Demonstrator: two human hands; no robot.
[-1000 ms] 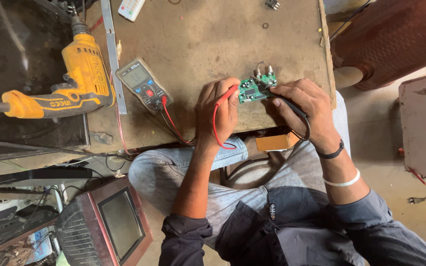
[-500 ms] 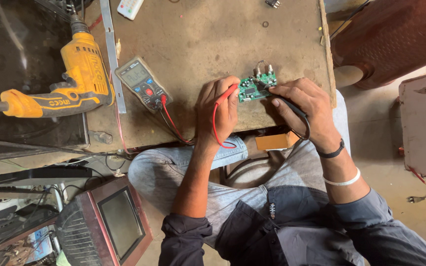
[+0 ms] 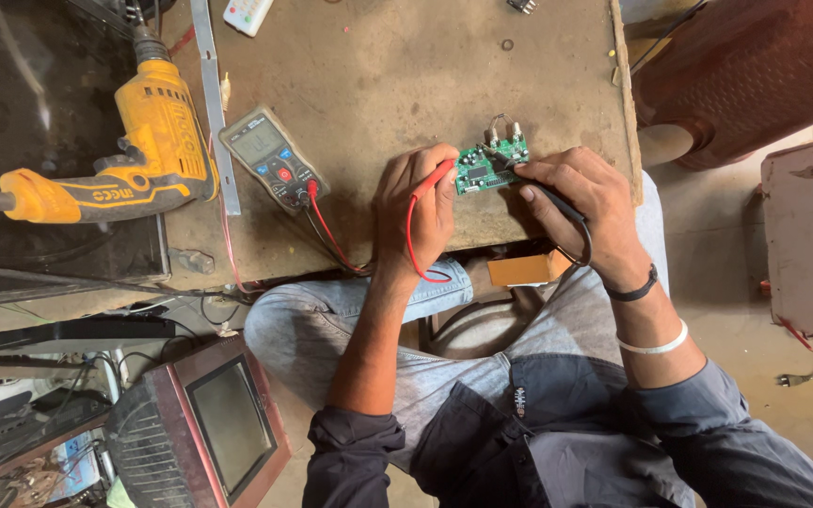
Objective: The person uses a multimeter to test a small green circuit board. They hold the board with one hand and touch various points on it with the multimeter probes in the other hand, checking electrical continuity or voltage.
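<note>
1. Two hands on one small green circuit board, which lies flat near the front edge of the worktop.
2. Left hand is curled shut around the red probe, tip angled onto the board's left edge.
3. Right hand pinches the black probe like a pen, probably for steadier aim.
4. Multimeter sits just left, screen facing up so it's readable; yellow drill lies further left.

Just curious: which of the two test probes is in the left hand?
The red probe; the left hand holds it against the green circuit board. The black probe is in the right hand.
</note>
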